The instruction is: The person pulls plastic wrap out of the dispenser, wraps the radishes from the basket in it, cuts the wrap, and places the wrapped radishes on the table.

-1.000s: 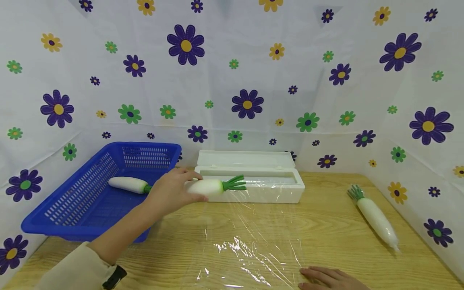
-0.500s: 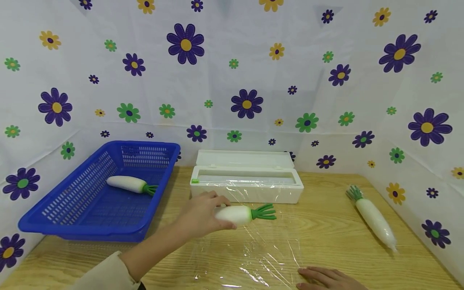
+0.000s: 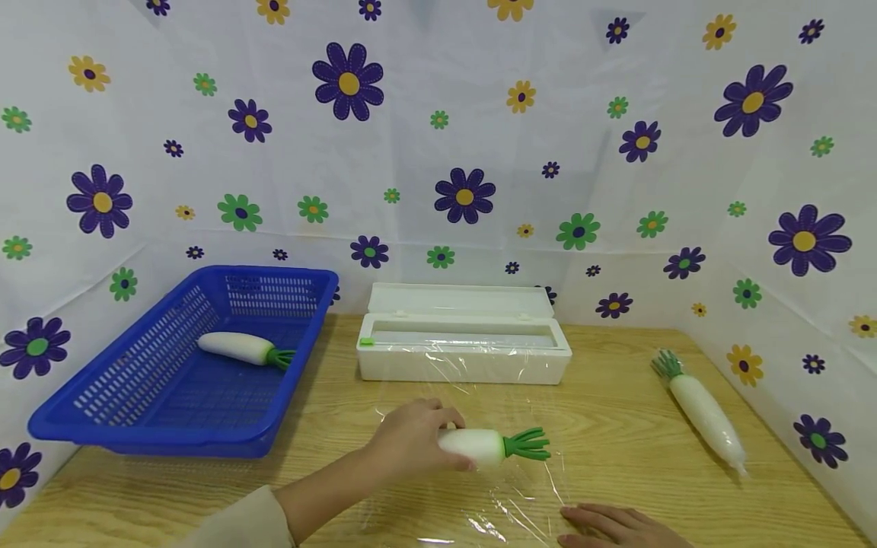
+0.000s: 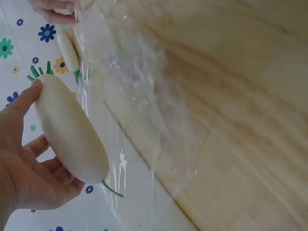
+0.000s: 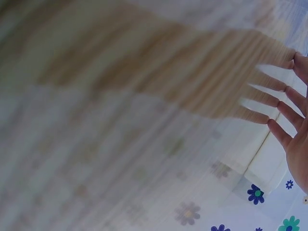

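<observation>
My left hand [image 3: 414, 439] grips a white radish [image 3: 476, 447] with a green leafy top, its leaves pointing right, over a sheet of cling film [image 3: 510, 514] on the table. In the left wrist view, thumb and fingers curl around the radish [image 4: 72, 127], and a thin green root tip hangs from its lower end. My right hand [image 3: 620, 527] rests near the film's right edge at the front, partly cut off by the frame. Its spread fingertips touch the tabletop in the right wrist view. The film runs back to a white cling film dispenser [image 3: 466, 369] with a raised lid.
A blue perforated basket [image 3: 154, 435] stands at the left with another white radish [image 3: 236, 348] inside. On the right side of the wooden table lies a film-wrapped radish [image 3: 706, 415]. A flowered cloth [image 3: 411, 144] encloses the back and sides.
My left hand has carried the radish from in front of the dispenser rightward and nearer, over the film. The right hand has stayed at the film's edge.
</observation>
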A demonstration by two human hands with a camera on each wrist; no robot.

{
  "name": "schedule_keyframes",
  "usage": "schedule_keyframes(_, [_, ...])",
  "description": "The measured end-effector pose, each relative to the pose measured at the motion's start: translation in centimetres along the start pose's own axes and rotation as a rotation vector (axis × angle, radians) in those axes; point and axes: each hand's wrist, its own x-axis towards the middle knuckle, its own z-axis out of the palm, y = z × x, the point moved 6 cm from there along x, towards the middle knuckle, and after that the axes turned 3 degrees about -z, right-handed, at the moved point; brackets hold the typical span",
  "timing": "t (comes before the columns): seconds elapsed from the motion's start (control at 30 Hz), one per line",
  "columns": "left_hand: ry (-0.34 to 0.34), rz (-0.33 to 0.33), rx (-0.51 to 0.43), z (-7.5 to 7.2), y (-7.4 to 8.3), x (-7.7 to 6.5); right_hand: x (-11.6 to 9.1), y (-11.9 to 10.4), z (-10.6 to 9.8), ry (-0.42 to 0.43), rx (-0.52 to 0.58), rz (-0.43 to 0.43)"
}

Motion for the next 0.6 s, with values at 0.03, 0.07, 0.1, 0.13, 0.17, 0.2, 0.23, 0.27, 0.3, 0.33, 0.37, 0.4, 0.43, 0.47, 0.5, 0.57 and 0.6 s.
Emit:
schedule_keyframes(0.03, [-0.01, 0.005, 0.001, 0.4, 0.1, 0.0, 0.0, 0.0, 0.0, 0.003, 0.002, 0.0])
schedule_keyframes(0.07, [-0.021, 0.011, -0.002, 0.8, 0.2, 0.0, 0.0, 0.0, 0.0, 0.004, 0.002, 0.0])
schedule_keyframes(0.1, [-0.032, 0.015, -0.003, 1.1, 0.3, 0.0, 0.0, 0.0, 0.1, 0.003, 0.001, 0.001])
schedule_keyframes(0.13, [-0.041, 0.019, 0.002, 1.4, 0.4, -0.1, 0.0, 0.0, 0.1, 0.002, 0.001, 0.002])
schedule_keyframes(0.17, [-0.05, 0.022, 0.002, 1.7, 0.5, -0.2, 0.0, 0.0, 0.1, 0.0, 0.001, 0.003])
schedule_keyframes(0.2, [-0.057, 0.026, 0.004, 2.0, 0.6, -0.2, 0.0, 0.0, 0.1, -0.003, 0.002, 0.004])
schedule_keyframes(0.23, [-0.063, 0.028, 0.004, 2.2, 0.7, -0.3, 0.0, 0.0, 0.1, -0.006, 0.002, 0.004])
schedule_keyframes(0.27, [-0.07, 0.03, 0.002, 2.5, 0.8, -0.4, 0.1, 0.0, 0.1, -0.013, 0.0, 0.007])
schedule_keyframes(0.3, [-0.077, 0.03, 0.003, 2.7, 0.8, -0.5, 0.1, 0.0, 0.1, -0.022, -0.002, 0.011])
schedule_keyframes(0.33, [-0.082, 0.029, 0.005, 3.0, 0.8, -0.6, 0.1, 0.0, 0.1, -0.033, -0.001, 0.015])
schedule_keyframes(0.37, [-0.088, 0.03, 0.007, 3.2, 0.8, -0.7, 0.1, 0.0, 0.1, -0.042, -0.003, 0.019])
schedule_keyframes(0.4, [-0.093, 0.027, 0.011, 3.4, 0.8, -0.8, 0.1, 0.0, 0.1, -0.049, -0.004, 0.022])
schedule_keyframes(0.43, [-0.098, 0.023, 0.015, 3.6, 0.8, -0.8, 0.1, 0.0, 0.1, -0.056, -0.008, 0.025])
schedule_keyframes(0.47, [-0.103, 0.018, 0.022, 3.8, 0.8, -0.9, 0.1, 0.0, 0.1, -0.063, -0.008, 0.028])
schedule_keyframes(0.5, [-0.108, 0.013, 0.031, 4.0, 0.7, -0.9, 0.1, 0.0, 0.1, -0.069, -0.009, 0.029])
schedule_keyframes(0.57, [-0.118, 0.005, 0.046, 4.2, 0.7, -1.0, 0.1, 0.0, 0.0, -0.072, -0.011, 0.027])
schedule_keyframes(0.6, [-0.123, 0.0, 0.054, 4.3, 0.7, -1.0, 0.1, 0.0, 0.0, -0.07, -0.011, 0.025])
